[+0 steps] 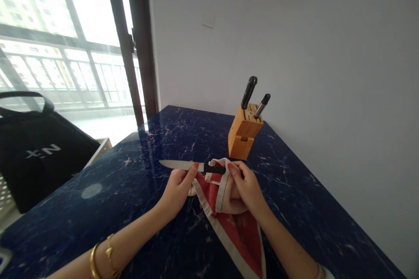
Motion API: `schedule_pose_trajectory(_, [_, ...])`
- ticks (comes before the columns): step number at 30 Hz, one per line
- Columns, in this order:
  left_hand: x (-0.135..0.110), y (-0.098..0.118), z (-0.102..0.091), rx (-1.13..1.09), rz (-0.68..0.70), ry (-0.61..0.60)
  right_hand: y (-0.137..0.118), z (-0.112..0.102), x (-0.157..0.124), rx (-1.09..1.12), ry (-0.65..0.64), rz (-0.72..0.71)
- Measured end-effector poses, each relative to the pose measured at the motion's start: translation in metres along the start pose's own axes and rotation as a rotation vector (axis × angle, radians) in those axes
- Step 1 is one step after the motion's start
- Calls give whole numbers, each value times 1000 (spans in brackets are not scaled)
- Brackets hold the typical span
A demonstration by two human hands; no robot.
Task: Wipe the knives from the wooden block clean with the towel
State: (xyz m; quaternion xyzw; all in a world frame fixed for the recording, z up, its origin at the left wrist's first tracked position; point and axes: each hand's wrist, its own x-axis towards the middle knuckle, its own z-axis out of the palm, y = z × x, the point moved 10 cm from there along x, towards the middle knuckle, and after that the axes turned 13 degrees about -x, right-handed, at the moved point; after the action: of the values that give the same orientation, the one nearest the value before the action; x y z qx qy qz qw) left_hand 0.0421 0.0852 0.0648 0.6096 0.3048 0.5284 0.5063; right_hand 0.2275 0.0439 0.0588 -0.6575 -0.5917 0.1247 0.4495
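A kitchen knife (191, 165) with a black handle and a bare steel blade is held level above the dark blue marble table (137, 183), its blade pointing left. My left hand (178, 185) pinches it where blade meets handle. My right hand (245, 185) is closed on the handle's end through a red cloth with a cream border (240, 231), which hangs down toward me over the table. A wooden knife block (244, 133) stands just behind my hands, with a black-handled knife (248, 91) and a steel-handled tool (262, 104) in its slots.
A black bag (36, 152) sits on a pale crate beside the table's left edge. A large window with a dark frame fills the left. A plain white wall runs along the table's far and right sides.
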Motion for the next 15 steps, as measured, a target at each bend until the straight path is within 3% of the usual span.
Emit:
schedule_pose_trajectory(5, [-1,-3,2,-14,-26,-21,13,-5,1,82,57,93])
schedule_pose_trajectory(11, [-1,-3,4,19,-15,-31,14,-14,2,-49,129,73])
schedule_pose_trajectory(15, [4,-7,-10,-23,-63,77,16,-15,5,-124,113,44])
